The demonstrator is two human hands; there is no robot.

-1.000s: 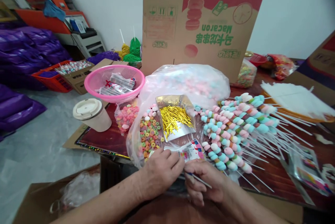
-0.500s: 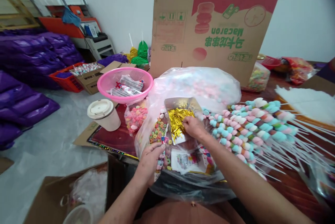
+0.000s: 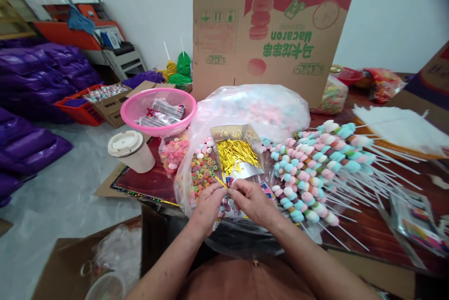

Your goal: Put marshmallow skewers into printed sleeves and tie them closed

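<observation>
My left hand (image 3: 207, 202) and my right hand (image 3: 249, 199) meet at the table's near edge, fingertips pinched together. Between them runs a thin gold twist tie (image 3: 222, 183), and a small wrapped candy packet (image 3: 228, 202) is partly hidden under the fingers. Just beyond lies an open packet of gold twist ties (image 3: 235, 154). To its left sits a clear bag of coloured ring candies (image 3: 201, 173). On the right lies a pile of marshmallow skewers (image 3: 315, 169) in pink, blue and white.
A big clear bag of marshmallows (image 3: 252, 108) sits behind, before a tall cardboard box (image 3: 273, 28). A pink basket (image 3: 158, 112) and a lidded paper cup (image 3: 130, 150) stand left. White sticks (image 3: 400, 129) lie far right. Purple bags (image 3: 31, 98) fill the floor at left.
My right hand has come back from the gold tie packet to my left hand, bringing a gold tie. Both hands now pinch together over the packet.
</observation>
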